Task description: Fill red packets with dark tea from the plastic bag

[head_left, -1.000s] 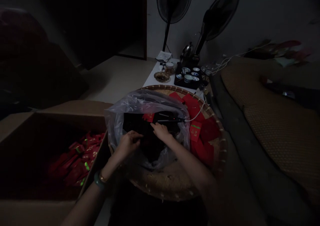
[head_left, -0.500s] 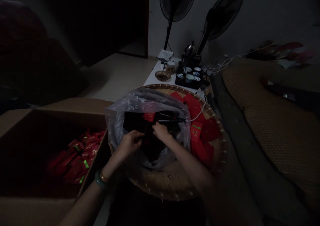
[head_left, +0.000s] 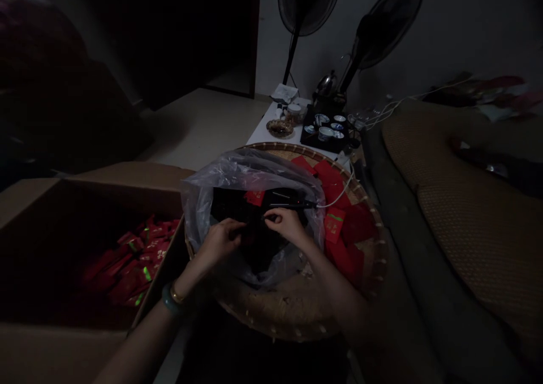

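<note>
The left hand (head_left: 218, 244) and right hand (head_left: 285, 224) curl, partly closed, over dark contents (head_left: 254, 248) in a clear plastic bag (head_left: 237, 169); any grip is unclear. Red envelopes (head_left: 354, 225) lie beside it on a woven tray (head_left: 292, 310).

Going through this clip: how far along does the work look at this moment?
Seemingly done: many red packets lie in the cardboard box. In hand: the left hand and right hand are at dark contents inside a clear plastic bag on a woven bamboo tray. Still out: red envelopes lie on the tray beside the bag.
</note>
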Demonstrator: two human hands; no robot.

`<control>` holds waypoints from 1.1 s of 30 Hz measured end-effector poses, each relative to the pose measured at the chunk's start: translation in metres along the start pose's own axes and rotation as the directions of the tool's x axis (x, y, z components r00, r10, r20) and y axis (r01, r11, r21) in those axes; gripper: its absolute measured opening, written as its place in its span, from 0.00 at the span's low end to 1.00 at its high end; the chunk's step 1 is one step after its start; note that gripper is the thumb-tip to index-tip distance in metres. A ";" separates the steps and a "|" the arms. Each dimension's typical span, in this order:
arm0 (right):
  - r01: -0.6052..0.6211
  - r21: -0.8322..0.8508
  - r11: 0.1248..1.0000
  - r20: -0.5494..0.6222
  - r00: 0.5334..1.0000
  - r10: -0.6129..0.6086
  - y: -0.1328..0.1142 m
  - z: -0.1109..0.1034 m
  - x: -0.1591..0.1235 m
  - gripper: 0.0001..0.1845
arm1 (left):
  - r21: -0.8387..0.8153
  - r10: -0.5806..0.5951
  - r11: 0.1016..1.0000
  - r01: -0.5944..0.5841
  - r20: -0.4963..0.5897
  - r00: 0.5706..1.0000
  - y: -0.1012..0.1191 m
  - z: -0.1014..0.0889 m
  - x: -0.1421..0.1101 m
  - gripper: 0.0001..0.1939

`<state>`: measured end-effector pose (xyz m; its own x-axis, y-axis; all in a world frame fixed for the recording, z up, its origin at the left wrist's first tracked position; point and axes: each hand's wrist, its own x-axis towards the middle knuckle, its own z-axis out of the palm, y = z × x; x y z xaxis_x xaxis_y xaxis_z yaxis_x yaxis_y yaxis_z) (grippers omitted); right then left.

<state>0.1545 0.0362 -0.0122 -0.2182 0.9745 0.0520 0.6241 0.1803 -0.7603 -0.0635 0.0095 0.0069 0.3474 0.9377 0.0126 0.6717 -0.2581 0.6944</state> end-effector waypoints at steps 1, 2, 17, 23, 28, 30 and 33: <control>0.017 0.039 0.999 -0.007 1.000 -0.016 -0.010 -0.002 -0.003 0.11 | -0.005 -0.001 1.000 0.001 0.004 1.000 0.001 0.000 0.000 0.18; 0.047 0.067 0.997 -0.003 0.999 -0.047 -0.020 -0.003 -0.005 0.11 | -0.011 0.002 1.000 -0.002 0.007 1.000 0.002 -0.001 0.000 0.19; 0.164 0.070 0.984 0.076 0.983 -0.169 -0.052 0.012 -0.014 0.15 | -0.030 0.024 0.999 -0.024 0.007 1.000 0.003 -0.002 -0.002 0.17; 0.196 0.049 0.979 0.085 0.976 -0.200 -0.055 0.013 -0.014 0.10 | -0.033 0.005 0.999 -0.005 0.009 1.000 0.007 -0.005 -0.002 0.19; 0.111 0.008 0.994 0.034 0.993 -0.111 -0.042 -0.002 -0.018 0.08 | -0.035 -0.006 0.999 0.006 -0.006 1.000 0.001 -0.003 -0.002 0.19; 0.121 -0.078 0.990 0.040 0.992 -0.118 -0.036 -0.009 -0.022 0.10 | -0.032 -0.004 0.999 0.003 -0.012 1.000 0.000 -0.001 -0.002 0.18; 0.219 -0.134 0.967 0.047 0.976 -0.214 -0.034 -0.011 -0.027 0.16 | -0.029 0.010 1.000 -0.010 -0.016 1.000 0.000 0.000 -0.002 0.18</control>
<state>0.1474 0.0050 0.0192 -0.3823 0.9057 0.1830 0.6558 0.4055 -0.6368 -0.0642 0.0076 0.0068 0.3433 0.9387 0.0310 0.6490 -0.2609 0.7147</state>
